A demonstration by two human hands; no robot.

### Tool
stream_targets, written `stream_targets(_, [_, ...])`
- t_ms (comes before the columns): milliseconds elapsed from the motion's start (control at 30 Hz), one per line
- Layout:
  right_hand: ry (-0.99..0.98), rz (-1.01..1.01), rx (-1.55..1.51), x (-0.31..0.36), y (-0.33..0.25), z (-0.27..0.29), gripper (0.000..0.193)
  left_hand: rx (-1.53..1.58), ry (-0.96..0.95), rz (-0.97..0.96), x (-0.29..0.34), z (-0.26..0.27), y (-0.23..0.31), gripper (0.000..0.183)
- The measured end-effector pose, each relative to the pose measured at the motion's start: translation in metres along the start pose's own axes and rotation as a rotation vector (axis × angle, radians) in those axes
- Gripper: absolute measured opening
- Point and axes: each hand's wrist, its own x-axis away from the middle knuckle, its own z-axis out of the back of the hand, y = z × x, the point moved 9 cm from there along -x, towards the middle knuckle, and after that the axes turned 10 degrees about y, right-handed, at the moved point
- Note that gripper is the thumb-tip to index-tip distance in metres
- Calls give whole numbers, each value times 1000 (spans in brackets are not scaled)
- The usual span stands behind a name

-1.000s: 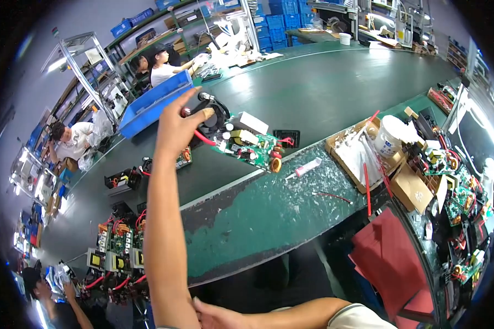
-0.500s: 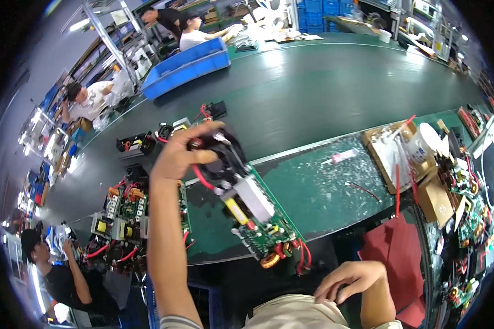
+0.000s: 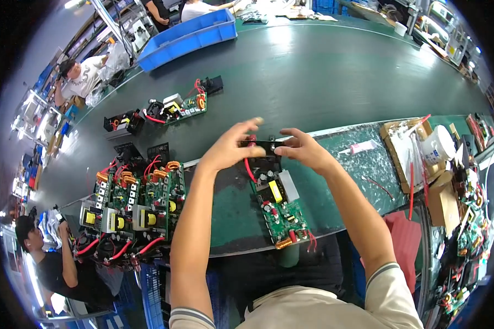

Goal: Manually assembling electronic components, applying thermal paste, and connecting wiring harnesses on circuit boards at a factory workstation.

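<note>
Around the far end of the green circuit board [image 3: 293, 215], two bare hands are seen. On the left hand [image 3: 233, 147], the thumb and fingers are spread apart and curved. On the right hand [image 3: 303, 149], the thumb and pointing finger are held apart too. Between the hands, a black part [image 3: 266, 162] is joined to that end of the board; whether it is touched by the fingertips cannot be told. From its left side, a thick red wire [image 3: 249, 171] is bent down toward the board.

Under the board, a worn green table [image 3: 335, 192] can be seen, and the board's near end is set by the table's edge. To the right of the board, a thin wire [image 3: 380, 187], a small tube [image 3: 362, 147], a brown tray [image 3: 396, 171] and a white tub [image 3: 439, 145] are laid out. To its left, a group of more boards [image 3: 115, 216] is packed close together. Past the board, on the far left, another board [image 3: 184, 107] and a blue bin [image 3: 192, 52] are placed.
</note>
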Motion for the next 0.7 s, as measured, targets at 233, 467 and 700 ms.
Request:
stream_targets(233, [-219,-108,104,6,8,-21,27,-163,208,279,57,35,-52,40])
stream_targets(467, [103,107,84,25,12,-12,23,-270,409,146,70,14,-41,12])
stream_targets(700, [177,315,31,36,1,-10,22,151,491,339,75,-1,-66,8])
